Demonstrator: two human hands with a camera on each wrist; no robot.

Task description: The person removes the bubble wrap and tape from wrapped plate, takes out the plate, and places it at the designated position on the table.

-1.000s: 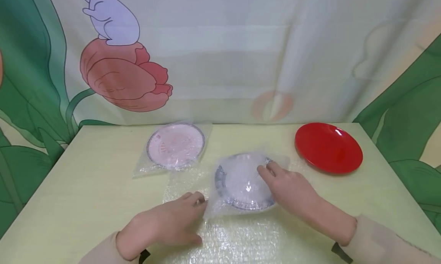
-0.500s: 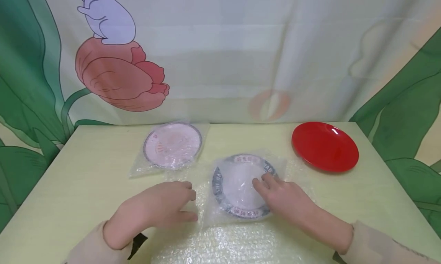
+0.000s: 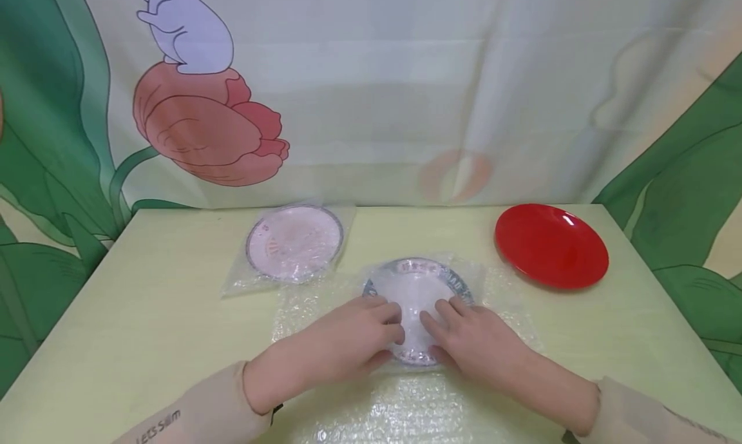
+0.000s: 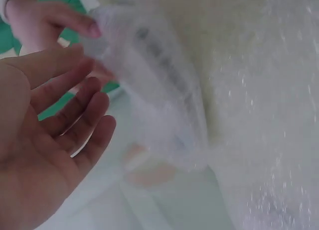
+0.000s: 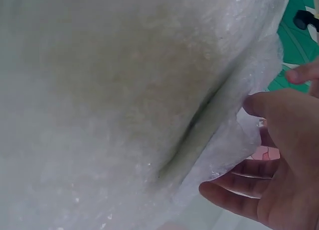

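Note:
A white plate with a blue-grey lettered rim (image 3: 414, 270), wrapped in cloudy plastic (image 5: 227, 140), is over a sheet of bubble wrap (image 3: 406, 405). My right hand (image 3: 478, 341) pinches its wrapped near edge, thumb on one side and fingers on the other in the right wrist view. The left hand (image 3: 342, 337) is at the plate's near left side. In the left wrist view, the left hand's (image 4: 55, 120) fingers are spread and loosely bent, thumb and index tips close to the wrapped edge. Whether they touch it I cannot tell. Both hands partly cover the plate in the head view.
Another plate in clear plastic (image 3: 295, 243), pale with a dark rim line, lies at the back left of the table (image 3: 145, 302). A shiny red plate (image 3: 551, 245) lies at the back right. A patterned curtain (image 3: 371, 109) hangs behind the table.
My left hand first draws back slightly left, then moves right to the plate's near edge. The plate settles flatter on the sheet. The right hand stays at its right side, shifting slightly nearer.

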